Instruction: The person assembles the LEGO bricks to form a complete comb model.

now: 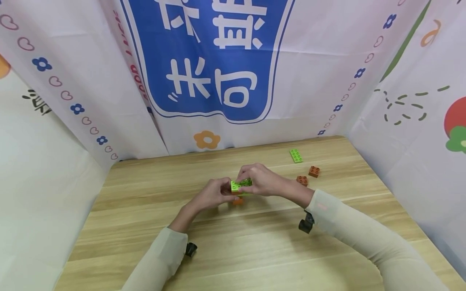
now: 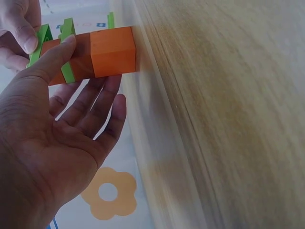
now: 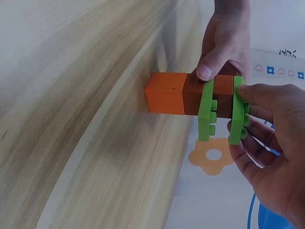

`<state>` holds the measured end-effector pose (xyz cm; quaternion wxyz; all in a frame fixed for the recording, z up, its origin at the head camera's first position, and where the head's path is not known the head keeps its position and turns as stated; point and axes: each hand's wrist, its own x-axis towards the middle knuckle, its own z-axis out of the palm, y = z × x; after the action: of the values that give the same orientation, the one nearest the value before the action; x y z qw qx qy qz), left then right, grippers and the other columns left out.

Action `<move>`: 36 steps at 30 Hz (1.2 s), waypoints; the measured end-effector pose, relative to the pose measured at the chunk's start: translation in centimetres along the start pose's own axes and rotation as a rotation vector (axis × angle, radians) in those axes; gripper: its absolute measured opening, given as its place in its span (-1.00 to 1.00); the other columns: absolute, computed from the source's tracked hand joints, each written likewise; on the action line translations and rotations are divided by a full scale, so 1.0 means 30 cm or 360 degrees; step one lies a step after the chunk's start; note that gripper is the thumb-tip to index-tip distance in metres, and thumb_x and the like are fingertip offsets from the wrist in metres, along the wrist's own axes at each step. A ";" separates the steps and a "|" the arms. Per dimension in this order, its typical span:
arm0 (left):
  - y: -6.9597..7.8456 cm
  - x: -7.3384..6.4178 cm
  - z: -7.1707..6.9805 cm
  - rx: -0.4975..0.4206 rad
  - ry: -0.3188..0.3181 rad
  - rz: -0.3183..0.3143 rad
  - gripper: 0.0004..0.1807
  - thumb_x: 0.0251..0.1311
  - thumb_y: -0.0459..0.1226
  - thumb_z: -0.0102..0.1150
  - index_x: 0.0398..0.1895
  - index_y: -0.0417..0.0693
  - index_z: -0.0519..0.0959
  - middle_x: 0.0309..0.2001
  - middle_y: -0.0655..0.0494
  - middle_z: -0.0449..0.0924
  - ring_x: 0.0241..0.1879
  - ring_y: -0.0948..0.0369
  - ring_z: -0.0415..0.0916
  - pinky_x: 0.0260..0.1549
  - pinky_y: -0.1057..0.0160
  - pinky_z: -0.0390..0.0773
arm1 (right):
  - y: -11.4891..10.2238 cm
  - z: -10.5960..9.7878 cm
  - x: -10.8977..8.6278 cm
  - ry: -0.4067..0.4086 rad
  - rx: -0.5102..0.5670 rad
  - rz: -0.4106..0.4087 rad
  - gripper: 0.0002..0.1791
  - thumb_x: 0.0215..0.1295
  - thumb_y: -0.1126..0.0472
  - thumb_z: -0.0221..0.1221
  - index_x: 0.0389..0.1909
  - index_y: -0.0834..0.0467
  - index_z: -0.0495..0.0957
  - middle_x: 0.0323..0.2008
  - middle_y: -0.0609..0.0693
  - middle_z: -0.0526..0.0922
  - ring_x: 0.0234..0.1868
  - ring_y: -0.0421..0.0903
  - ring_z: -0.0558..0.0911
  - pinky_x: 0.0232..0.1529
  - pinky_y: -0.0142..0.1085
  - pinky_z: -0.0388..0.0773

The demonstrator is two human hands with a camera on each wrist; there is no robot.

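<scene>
Left-hand fingers (image 2: 116,117) grip the brick stack (image 3: 193,102) while right-hand fingers (image 3: 267,95) pinch its top green brick (image 3: 236,117).

**Half covered, half cropped**

In the head view, my left hand (image 1: 214,193) and right hand (image 1: 260,180) hide much of the stack (image 1: 235,186). At its 3 o'clock, my right forearm (image 1: 296,191) covers part of a brown brick (image 1: 302,179). The edge cuts off the banner (image 1: 218,60) at 12 o'clock, a red circle (image 1: 458,115) at 3, my right sleeve (image 1: 364,234) at 4 and left sleeve (image 1: 158,258) at 7.

In the left wrist view, my right hand is cropped at 10 o'clock; a green sliver (image 2: 110,20) at 11 shows too little to identify. In the right wrist view, the stack hides part of my left hand, and black marks (image 3: 287,53) at 2 are too small to read.
</scene>
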<state>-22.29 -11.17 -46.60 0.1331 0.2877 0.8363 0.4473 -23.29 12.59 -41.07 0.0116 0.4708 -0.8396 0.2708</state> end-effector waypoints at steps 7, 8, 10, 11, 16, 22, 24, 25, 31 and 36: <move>0.001 -0.005 0.002 -0.0016 0.0012 0.0045 -0.74 0.28 -0.30 0.51 -0.07 -0.13 0.64 -0.12 0.02 0.78 -0.16 0.18 0.74 -0.14 0.28 0.74 | -0.004 0.002 0.001 0.0007 -0.0004 0.0029 -0.75 0.28 0.26 0.49 -0.06 0.23 0.80 -0.12 0.06 0.78 -0.10 -0.08 0.77 -0.03 -0.36 0.70; 0.001 -0.005 0.001 -0.0016 0.0013 0.0050 -0.74 0.28 -0.30 0.51 -0.06 -0.14 0.63 -0.12 0.01 0.78 -0.16 0.18 0.74 -0.14 0.28 0.74 | -0.004 0.002 0.000 0.0011 -0.0011 0.0030 -0.75 0.27 0.26 0.49 -0.06 0.23 0.80 -0.12 0.06 0.78 -0.10 -0.07 0.77 -0.03 -0.36 0.70; 0.001 -0.005 0.000 -0.0011 0.0013 0.0055 -0.73 0.29 -0.29 0.50 -0.05 -0.13 0.63 -0.11 0.02 0.78 -0.15 0.17 0.74 -0.13 0.27 0.74 | -0.005 0.001 0.000 0.0019 -0.0025 0.0025 -0.76 0.28 0.26 0.49 -0.06 0.23 0.80 -0.12 0.06 0.79 -0.11 -0.07 0.77 -0.03 -0.36 0.70; 0.001 -0.005 0.001 -0.0005 0.0012 0.0049 -0.74 0.29 -0.29 0.50 -0.05 -0.12 0.64 -0.11 0.03 0.78 -0.15 0.18 0.74 -0.12 0.27 0.74 | -0.005 0.001 -0.001 0.0022 -0.0028 0.0019 -0.76 0.28 0.27 0.49 -0.07 0.24 0.80 -0.12 0.06 0.79 -0.11 -0.07 0.77 -0.03 -0.35 0.70; 0.004 -0.004 0.001 0.0044 0.0021 0.0008 -0.77 0.30 -0.26 0.50 -0.08 -0.05 0.65 -0.13 0.11 0.78 -0.16 0.23 0.73 -0.13 0.28 0.73 | 0.000 -0.002 -0.002 0.0005 -0.0012 -0.0011 -0.75 0.30 0.25 0.48 -0.05 0.23 0.79 -0.10 0.07 0.79 -0.07 -0.07 0.78 0.00 -0.33 0.71; 0.000 -0.005 0.003 0.0053 0.0037 0.0019 -0.78 0.31 -0.24 0.49 -0.12 -0.08 0.63 -0.15 0.08 0.78 -0.17 0.23 0.73 -0.16 0.28 0.73 | 0.016 -0.019 -0.009 -0.0067 0.0083 0.0001 -0.69 0.32 0.22 0.48 0.05 0.18 0.78 -0.04 0.01 0.79 -0.01 -0.12 0.75 0.05 -0.30 0.69; -0.002 -0.005 0.002 0.0035 0.0037 0.0025 -0.77 0.30 -0.25 0.50 -0.13 -0.09 0.63 -0.15 0.07 0.77 -0.16 0.21 0.74 -0.16 0.27 0.74 | 0.023 -0.024 -0.012 -0.0092 0.0114 0.0003 -0.67 0.33 0.20 0.47 0.09 0.15 0.77 -0.02 -0.01 0.80 0.00 -0.15 0.74 0.04 -0.32 0.68; -0.002 -0.006 0.002 0.0026 0.0035 0.0024 -0.77 0.30 -0.25 0.50 -0.13 -0.10 0.62 -0.16 0.06 0.77 -0.16 0.21 0.74 -0.16 0.27 0.74 | 0.026 -0.027 -0.014 -0.0100 0.0133 0.0001 -0.66 0.33 0.19 0.47 0.10 0.14 0.77 -0.01 -0.02 0.80 0.01 -0.16 0.74 0.02 -0.33 0.68; -0.003 -0.003 0.003 0.0035 0.0037 -0.0008 -0.75 0.29 -0.25 0.51 -0.11 -0.11 0.62 -0.15 0.08 0.75 -0.18 0.24 0.72 -0.18 0.28 0.73 | 0.049 -0.042 -0.035 -0.0100 0.0211 -0.0014 -0.62 0.33 0.14 0.48 0.14 0.11 0.75 0.05 -0.06 0.79 0.05 -0.15 0.74 0.05 -0.22 0.71; 0.003 -0.001 0.004 0.0058 0.0045 -0.0037 -0.73 0.27 -0.25 0.52 -0.13 -0.12 0.61 -0.13 0.05 0.76 -0.18 0.23 0.71 -0.19 0.27 0.73 | 0.068 -0.072 -0.064 -0.0092 0.0170 0.0043 -0.60 0.32 0.13 0.49 0.14 0.14 0.74 0.09 -0.03 0.78 0.09 -0.09 0.73 0.04 -0.14 0.72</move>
<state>-22.18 -11.05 -46.58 0.1213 0.2741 0.8494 0.4345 -24.35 15.96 -40.66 -0.0414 0.4668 -0.8302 0.3018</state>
